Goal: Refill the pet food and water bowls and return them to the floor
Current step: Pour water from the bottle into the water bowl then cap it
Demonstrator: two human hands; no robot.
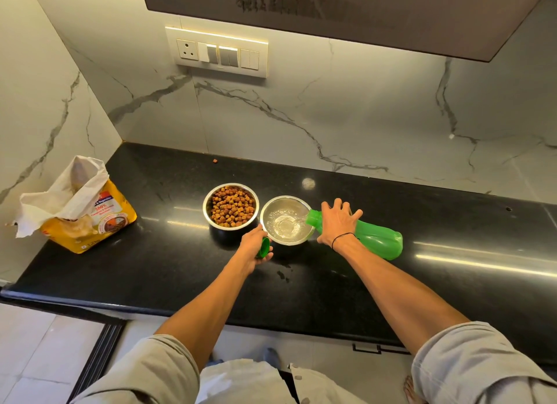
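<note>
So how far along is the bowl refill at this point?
Done: the steel bowl of brown kibble is full. In hand: the right hand tips the green plastic bottle into the steel water bowl; the left hand holds the green cap. Left: both bowls go to the floor.
</note>
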